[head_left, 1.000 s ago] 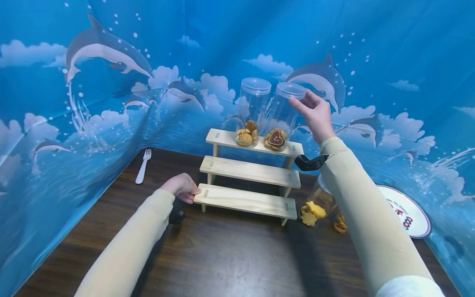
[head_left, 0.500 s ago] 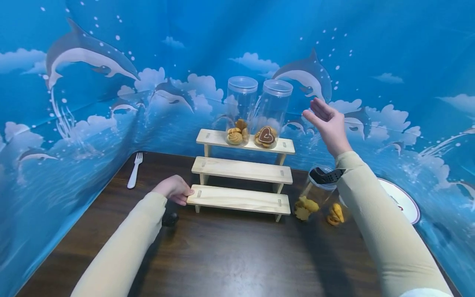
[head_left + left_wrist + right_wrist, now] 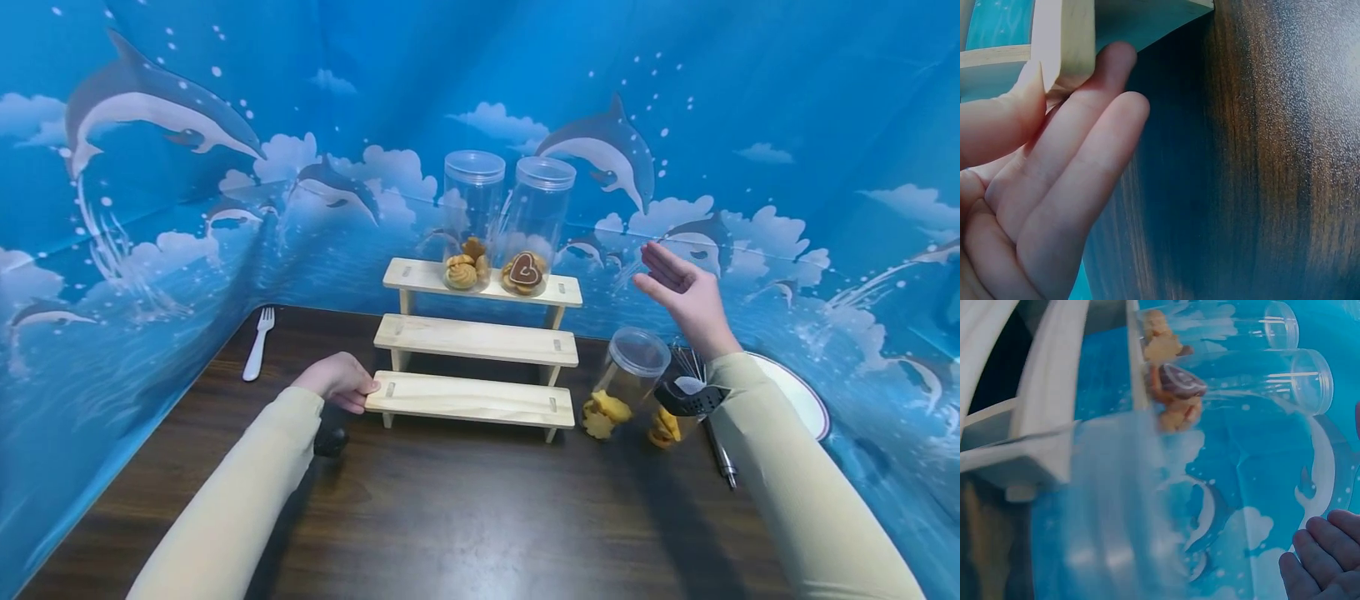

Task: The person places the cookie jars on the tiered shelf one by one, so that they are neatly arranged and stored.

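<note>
My left hand (image 3: 339, 382) pinches the left end of the lowest step of a three-step wooden rack (image 3: 472, 398); in the left wrist view the thumb lies above and the fingers (image 3: 1094, 150) below the board's end (image 3: 1077, 44). On the top step stand two clear lidded jars, one with swirl cookies (image 3: 463, 268), the other with a heart cookie (image 3: 525, 271). My right hand (image 3: 692, 300) is in the air right of the rack, fingers straight, touching nothing. Below it a lidded jar (image 3: 633, 354) with yellow cookies stands on the table.
Another jar with cookies (image 3: 664, 427) stands partly behind my right wrist. A whisk (image 3: 722, 457) and a white plate (image 3: 795, 392) lie at the right, partly covered by my arm. A white fork (image 3: 258, 343) lies at the back left. A blue dolphin-print cloth (image 3: 420, 75) hangs behind the table.
My right hand has let go of the heart-cookie jar's lid and moved right and down. My left hand still holds the rack. The head view has shifted, uncovering the whisk.
</note>
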The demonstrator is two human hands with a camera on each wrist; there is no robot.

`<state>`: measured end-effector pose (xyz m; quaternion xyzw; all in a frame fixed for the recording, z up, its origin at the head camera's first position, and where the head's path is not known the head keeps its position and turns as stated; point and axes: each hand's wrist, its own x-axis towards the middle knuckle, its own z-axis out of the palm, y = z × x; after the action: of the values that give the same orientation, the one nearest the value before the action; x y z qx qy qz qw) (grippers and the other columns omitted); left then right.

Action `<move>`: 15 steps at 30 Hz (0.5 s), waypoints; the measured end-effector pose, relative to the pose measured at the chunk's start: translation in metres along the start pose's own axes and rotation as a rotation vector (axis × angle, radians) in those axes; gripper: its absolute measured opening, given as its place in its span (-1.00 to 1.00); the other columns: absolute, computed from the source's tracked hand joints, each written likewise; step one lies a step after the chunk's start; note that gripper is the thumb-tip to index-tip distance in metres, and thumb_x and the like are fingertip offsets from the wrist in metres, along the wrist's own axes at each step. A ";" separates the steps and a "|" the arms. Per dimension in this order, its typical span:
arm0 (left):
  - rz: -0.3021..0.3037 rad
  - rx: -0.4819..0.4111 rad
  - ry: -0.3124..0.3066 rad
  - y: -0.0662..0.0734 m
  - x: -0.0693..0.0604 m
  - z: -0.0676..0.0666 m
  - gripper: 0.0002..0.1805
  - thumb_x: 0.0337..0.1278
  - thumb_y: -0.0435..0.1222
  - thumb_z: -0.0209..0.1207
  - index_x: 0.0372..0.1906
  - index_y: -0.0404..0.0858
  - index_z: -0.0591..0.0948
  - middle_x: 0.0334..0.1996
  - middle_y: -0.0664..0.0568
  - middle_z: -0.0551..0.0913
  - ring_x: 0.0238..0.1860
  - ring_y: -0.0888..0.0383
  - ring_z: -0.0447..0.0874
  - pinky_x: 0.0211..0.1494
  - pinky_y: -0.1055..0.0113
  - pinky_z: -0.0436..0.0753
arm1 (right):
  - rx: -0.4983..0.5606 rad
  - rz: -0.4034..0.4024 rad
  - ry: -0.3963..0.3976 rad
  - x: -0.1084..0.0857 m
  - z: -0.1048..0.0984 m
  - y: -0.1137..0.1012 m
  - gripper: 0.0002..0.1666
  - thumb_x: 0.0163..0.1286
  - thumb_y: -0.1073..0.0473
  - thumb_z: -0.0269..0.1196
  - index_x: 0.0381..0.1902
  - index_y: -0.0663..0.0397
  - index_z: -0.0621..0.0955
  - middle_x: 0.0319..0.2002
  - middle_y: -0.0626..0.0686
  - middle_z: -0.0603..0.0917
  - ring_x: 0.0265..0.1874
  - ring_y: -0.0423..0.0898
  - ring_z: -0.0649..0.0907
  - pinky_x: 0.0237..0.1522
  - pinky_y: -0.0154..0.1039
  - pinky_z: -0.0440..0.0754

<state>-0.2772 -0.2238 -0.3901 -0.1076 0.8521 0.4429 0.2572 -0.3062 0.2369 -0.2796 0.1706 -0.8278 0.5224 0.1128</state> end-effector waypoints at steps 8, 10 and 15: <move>0.000 -0.002 -0.019 0.000 0.000 -0.002 -0.71 0.30 -0.39 0.09 -0.08 -0.61 0.50 -0.59 -0.01 0.58 -0.59 0.23 0.58 -0.33 0.32 0.75 | -0.051 0.060 -0.063 -0.026 -0.003 0.025 -0.26 0.38 0.00 0.20 0.44 -0.06 0.21 0.42 0.04 0.25 0.39 0.01 0.26 0.29 -0.38 0.37; 0.002 -0.011 -0.027 0.000 0.000 -0.001 -0.71 0.30 -0.39 0.08 -0.07 -0.62 0.50 -0.60 -0.01 0.58 -0.59 0.23 0.58 -0.33 0.32 0.75 | -0.053 0.084 -0.079 -0.033 -0.003 0.032 -0.25 0.37 0.00 0.20 0.44 -0.08 0.21 0.42 0.02 0.24 0.40 0.01 0.24 0.31 -0.35 0.35; -0.003 -0.021 -0.023 0.001 0.000 0.000 -0.70 0.30 -0.40 0.08 -0.06 -0.63 0.48 -0.60 -0.01 0.59 -0.59 0.23 0.58 -0.34 0.33 0.74 | -0.020 0.105 -0.112 -0.048 0.000 0.045 -0.24 0.37 0.02 0.21 0.45 -0.06 0.19 0.44 0.02 0.21 0.42 0.02 0.20 0.31 -0.36 0.35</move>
<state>-0.2773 -0.2234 -0.3897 -0.1063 0.8442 0.4527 0.2665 -0.2802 0.2628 -0.3339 0.1548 -0.8457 0.5090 0.0406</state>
